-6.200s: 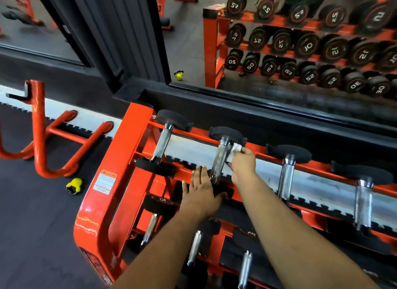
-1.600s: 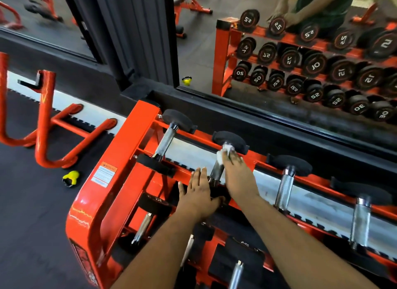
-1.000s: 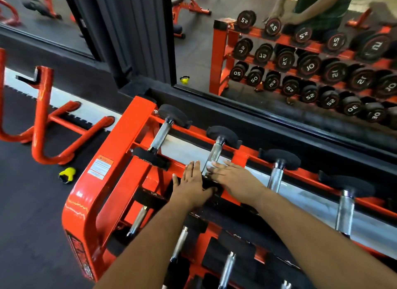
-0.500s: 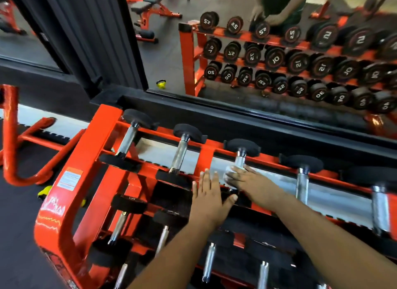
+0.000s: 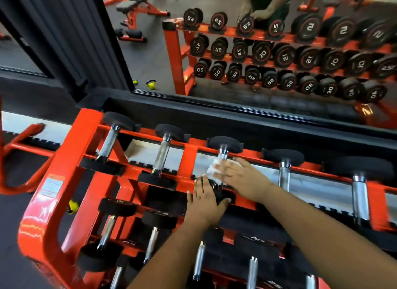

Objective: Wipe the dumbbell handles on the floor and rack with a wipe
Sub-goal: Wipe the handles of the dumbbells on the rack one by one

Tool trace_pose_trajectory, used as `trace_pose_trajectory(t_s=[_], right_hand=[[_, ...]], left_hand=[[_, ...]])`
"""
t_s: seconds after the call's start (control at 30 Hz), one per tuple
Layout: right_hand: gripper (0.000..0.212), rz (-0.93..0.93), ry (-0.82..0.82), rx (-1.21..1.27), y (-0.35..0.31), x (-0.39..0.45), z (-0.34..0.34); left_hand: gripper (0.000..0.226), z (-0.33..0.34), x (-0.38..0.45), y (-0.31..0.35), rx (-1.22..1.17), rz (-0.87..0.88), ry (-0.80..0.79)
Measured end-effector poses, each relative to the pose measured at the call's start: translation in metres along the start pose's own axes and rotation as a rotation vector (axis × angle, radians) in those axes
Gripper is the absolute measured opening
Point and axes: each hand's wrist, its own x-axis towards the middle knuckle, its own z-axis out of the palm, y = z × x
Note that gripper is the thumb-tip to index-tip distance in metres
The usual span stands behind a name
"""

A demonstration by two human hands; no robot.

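Right hand (image 5: 240, 179) is laid across the chrome handle of the 3rd dumbbell (image 5: 223, 154) on the top tier of the orange steel dumbbell rack (image 5: 64, 159), fingers stretched out flat and blurred, pressing a crumpled white wipe (image 5: 212, 168) against the handle's lower half. The wipe pokes out from under the fingertips on the side toward the rack's left upright; whether the thumb hooks round the bar I cannot tell. Left hand (image 5: 204, 202) sits just below it, palm down, fingers straight and together, resting on that same dumbbell's black rubber front head (image 5: 223, 197) (no grip, just a flat brace). On the same tier, 2 chrome-handled dumbbells lie between the hands and the left upright, 2 more on the far side. Lower tiers of the rack carry more black-headed dumbbells. Behind the rack, a wall mirror (image 5: 214, 52) shows the numbered weights and both hands reflected. A small yellow object (image 5: 73, 206) lies on the dark floor beside the rack's left upright.
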Motion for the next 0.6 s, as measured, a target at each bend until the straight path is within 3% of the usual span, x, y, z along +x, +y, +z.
trace_pose_trajectory(t_s=[0.1,0.23,0.3,0.43,0.6], right_hand=[[0.072,0.222,0.007,0.032,-0.006,0.011,-0.008],[0.065,0.009,-0.054,0.056,-0.022,-0.012,0.006],[0.067,-0.011,-0.044,0.034,-0.015,-0.011,0.004],[0.081,0.256,-0.047,0.092,-0.011,0.007,-0.002],[0.065,0.013,-0.048,0.197,-0.023,-0.02,0.004]], left_hand=[[0.106,-0.003,-0.002,0.001,0.037,-0.018,-0.018],[0.105,-0.003,0.001,0.003,0.036,-0.03,-0.028],[0.105,-0.003,0.002,0.003,0.04,-0.031,-0.034],[0.106,-0.004,0.0,0.003,0.033,-0.041,-0.04],[0.105,-0.002,0.002,0.003,0.043,-0.036,-0.036]])
